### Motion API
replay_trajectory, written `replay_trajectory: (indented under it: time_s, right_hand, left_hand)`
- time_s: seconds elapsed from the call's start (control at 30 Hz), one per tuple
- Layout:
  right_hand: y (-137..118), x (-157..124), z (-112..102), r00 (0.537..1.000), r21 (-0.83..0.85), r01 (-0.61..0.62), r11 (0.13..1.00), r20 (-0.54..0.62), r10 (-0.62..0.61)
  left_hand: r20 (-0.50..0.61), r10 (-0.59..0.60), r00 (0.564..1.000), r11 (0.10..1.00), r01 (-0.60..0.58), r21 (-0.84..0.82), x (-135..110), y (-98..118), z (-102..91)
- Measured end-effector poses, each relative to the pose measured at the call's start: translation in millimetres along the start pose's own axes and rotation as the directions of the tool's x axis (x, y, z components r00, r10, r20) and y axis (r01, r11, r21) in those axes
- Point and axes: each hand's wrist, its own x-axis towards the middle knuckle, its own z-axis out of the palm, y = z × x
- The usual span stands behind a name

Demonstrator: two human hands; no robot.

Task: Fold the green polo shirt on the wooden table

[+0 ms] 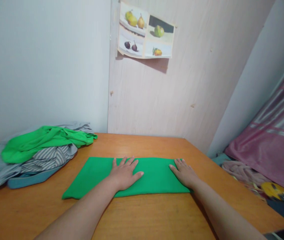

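A green cloth (pixel 154 180), folded into a long flat rectangle, lies across the wooden table in front of me. My left hand (pixel 124 175) rests flat on its middle with the fingers spread. Near the cloth's right end, my right hand (pixel 184 173) lies palm down, its fingers stretched out and touching the fabric. Neither hand grips anything. The cloth's left end reaches well past my left hand, and its front left corner is slightly raised. Which kind of garment it is, I cannot tell.
A loose heap of clothes, with a bright green garment (pixel 42 140) over a striped grey one (pixel 53 157), covers the left side of the wooden table (pixel 154 216). Fruit pictures (pixel 145 35) hang on the back wall. Beyond the right edge are a pink curtain (pixel 269 150) and piled fabric (pixel 244 171).
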Motion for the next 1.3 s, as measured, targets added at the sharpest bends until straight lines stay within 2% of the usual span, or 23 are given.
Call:
replay_trajectory:
  time_s: [0.23,0.33,0.5,0.6,0.67,0.87,1.1,1.3]
  right_hand:
    - [-7,-5,-7,1.000,-0.036,-0.012,0.999,-0.003,0.012]
    - [-19,-6,-13,1.000,-0.059,0.006,0.998,-0.011,-0.006]
    - [-74,-12,-16,0.985,-0.043,0.169,0.985,-0.035,-0.170]
    - [-108,-19,-7,0.959,0.012,0.280,0.960,-0.052,-0.279]
    - [-121,-22,2,0.954,0.018,0.299,0.954,-0.012,-0.299]
    - [-122,-23,11,0.962,-0.030,0.272,0.962,0.034,-0.271]
    - [-122,-26,6,0.965,-0.041,0.260,0.965,0.044,-0.258]
    - [-133,-26,-7,0.968,-0.023,0.237,0.971,0.095,-0.234]
  left_hand:
    - [-0.006,-0.011,1.000,1.000,0.011,-0.004,0,1,-0.9]
    - [-0.004,-0.010,1.000,1.000,0.010,-0.015,0,3,-0.9]
    - [-0.008,-0.007,1.000,0.999,0.007,-0.038,2,4,1.5]
    - [-0.021,-0.021,1.000,0.998,0.020,-0.052,3,5,4.3]
    - [-0.024,-0.022,0.999,0.998,0.021,-0.060,3,6,5.7]
    - [-0.022,-0.031,0.999,0.995,0.029,-0.095,2,7,4.9]
    - [-0.038,-0.094,0.995,0.990,0.089,-0.110,3,-2,5.9]
    - [-0.066,-0.087,0.994,0.988,0.078,-0.130,6,-4,11.5]
